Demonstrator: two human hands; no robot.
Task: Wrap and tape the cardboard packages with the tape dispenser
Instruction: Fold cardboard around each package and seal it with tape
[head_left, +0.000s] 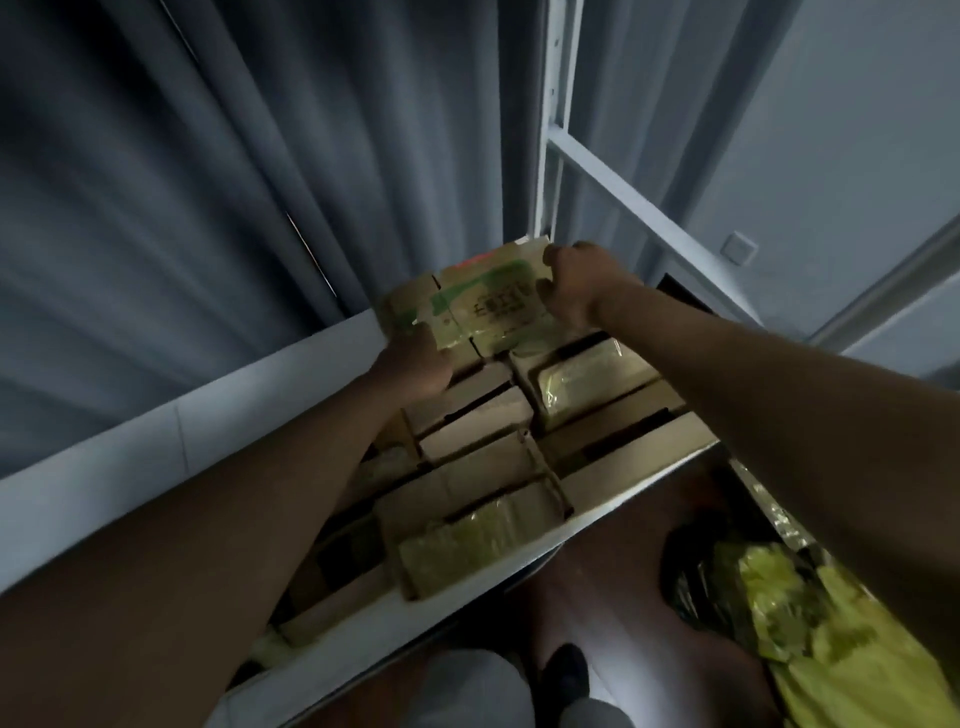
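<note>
Head view, looking down over both outstretched bare forearms. The flat tape-wrapped cardboard package with green print and dark characters (475, 301) is held above the far end of the white metal shelf (104, 467), near its back edge. The left hand (415, 364) grips the package's near left corner, fingers curled under its edge; the right hand (576, 291) grips the far right edge, fingers wrapped over the side and thumb on the printed face. Beneath and in front of the held package, rows of plain brown cardboard boxes (478, 421) lie packed tightly together on the shelf, reaching to its front lip; some of them, such as the glossy film-wrapped box (587, 379) toward the right edge, show a shiny covering. A white shelf upright (545, 130) rises at the back right corner, with grey folded curtain (208, 182) behind the shelf. Below the shelf's front edge lies dark reddish flooring, with crumpled yellow-green plastic wrapping (831, 618) at the right and the person's dark shoe (563, 670) near the bottom. Motion blur softens finer detail.
</note>
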